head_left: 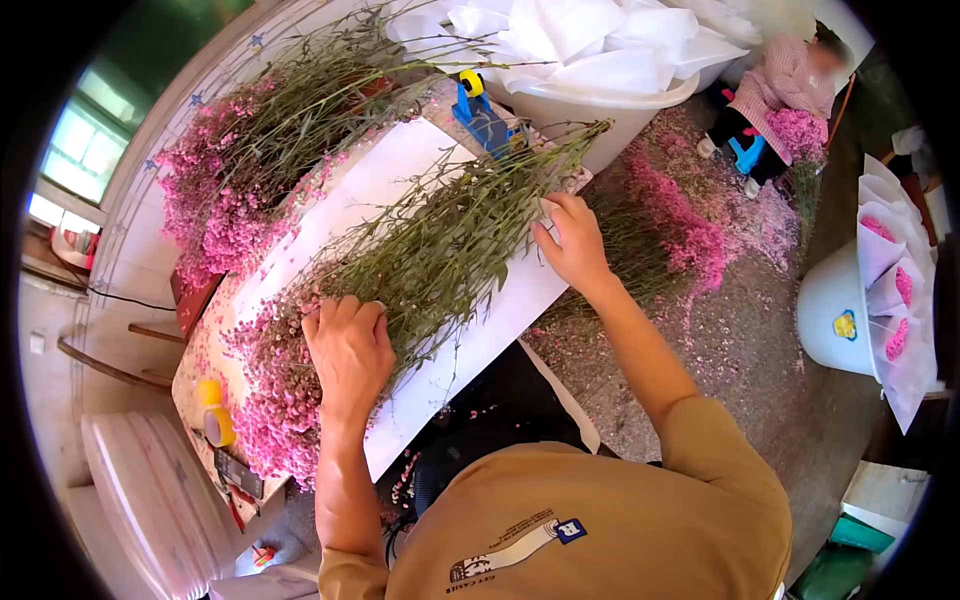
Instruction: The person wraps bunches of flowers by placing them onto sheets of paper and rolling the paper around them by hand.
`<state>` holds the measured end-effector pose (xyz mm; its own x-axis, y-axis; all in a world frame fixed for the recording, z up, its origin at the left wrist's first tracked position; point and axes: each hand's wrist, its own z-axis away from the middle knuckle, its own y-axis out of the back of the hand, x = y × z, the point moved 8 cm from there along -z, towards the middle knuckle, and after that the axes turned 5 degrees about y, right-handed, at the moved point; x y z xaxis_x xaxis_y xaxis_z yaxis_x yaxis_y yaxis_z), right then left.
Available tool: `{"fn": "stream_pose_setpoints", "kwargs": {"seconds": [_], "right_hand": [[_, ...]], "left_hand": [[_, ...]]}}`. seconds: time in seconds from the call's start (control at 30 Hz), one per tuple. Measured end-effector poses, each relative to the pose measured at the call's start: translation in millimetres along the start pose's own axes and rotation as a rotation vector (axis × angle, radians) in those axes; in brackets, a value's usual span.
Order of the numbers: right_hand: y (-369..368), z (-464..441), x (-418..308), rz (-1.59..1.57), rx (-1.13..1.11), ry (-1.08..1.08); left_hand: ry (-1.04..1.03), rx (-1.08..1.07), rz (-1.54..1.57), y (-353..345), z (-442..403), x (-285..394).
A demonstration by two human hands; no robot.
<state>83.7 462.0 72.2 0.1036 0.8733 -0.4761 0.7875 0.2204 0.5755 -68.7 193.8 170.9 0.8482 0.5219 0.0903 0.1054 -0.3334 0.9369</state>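
A large bunch of pink baby's breath (430, 240) lies across a white paper sheet (530, 300) on the table. Its blossoms point to the lower left and its stem ends to the upper right. My left hand (350, 350) rests over the bunch near the blossoms, fingers curled around some of it. At the stem end, the thumb and fingers of my right hand (573, 243) close on the edge of the stems; the fingertips are partly hidden. Beyond the stem ends stands a blue tape dispenser (485, 122) with a yellow roll.
Another pile of pink baby's breath (225, 180) covers the table's far left. Yellow tape rolls (217, 427) sit at its left edge. A white tub (600, 115) holds white wrapping paper. More flowers (690, 240) lie on the floor near a seated person (780, 95). Wrapped bouquets fill a bucket (835, 320).
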Motion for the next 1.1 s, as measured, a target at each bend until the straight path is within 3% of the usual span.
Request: {"fn": "stream_pose_setpoints", "kwargs": {"seconds": [0.07,0.13,0.27,0.33,0.37,0.43,0.47,0.53,0.77,0.9,1.0,1.07,1.1], "right_hand": [[-1.7,-5.3,-6.3,0.151,-0.012,0.075],[-18.1,-6.3,-3.0,0.334,-0.169,0.041],[-25.3,-5.2,-1.8,0.343,-0.169,0.036],[-34.4,9.3,21.7,-0.226,-0.235,-0.45],[-38.9,9.7,25.9,-0.22,-0.231,-0.447],[-46.3,17.4,44.5,-0.979,0.106,-0.665],[-41.1,14.6,48.8,-0.973,0.113,-0.661],[-41.7,16.6,52.1,-1.179,0.071,-1.015],[-57.7,14.3,63.3,-1.623,0.087,-1.161],[-49.7,14.0,55.4,-1.679,0.115,-1.177],[-33.3,12.8,61.6,-1.534,0.137,-1.083],[-10.6,16.4,101.6,-1.115,0.23,-1.003],[-2.2,18.9,121.3,-1.063,0.371,-0.999]], "left_hand": [[-0.015,0.022,-0.002,3.8,-0.8,0.4],[-0.028,0.04,-0.005,8.6,-2.2,2.8],[-0.067,0.207,0.084,23.9,-15.8,32.6],[-0.094,0.249,0.219,27.0,-29.0,51.1],[-0.097,0.255,0.223,23.3,-36.7,59.1],[-0.197,0.228,0.308,9.2,-52.8,81.5],[-0.204,0.231,0.313,1.1,-62.4,88.6],[-0.283,0.185,0.321,-22.3,-81.6,106.9],[-0.187,-0.021,0.166,-108.1,-112.6,132.1],[-0.192,-0.038,0.083,-118.8,-122.7,137.0],[-0.069,-0.163,0.134,-118.6,-135.7,128.2],[-0.071,-0.188,0.178,-116.2,-140.6,125.9],[-0.084,-0.187,0.176,-112.0,-143.3,126.8]]}}
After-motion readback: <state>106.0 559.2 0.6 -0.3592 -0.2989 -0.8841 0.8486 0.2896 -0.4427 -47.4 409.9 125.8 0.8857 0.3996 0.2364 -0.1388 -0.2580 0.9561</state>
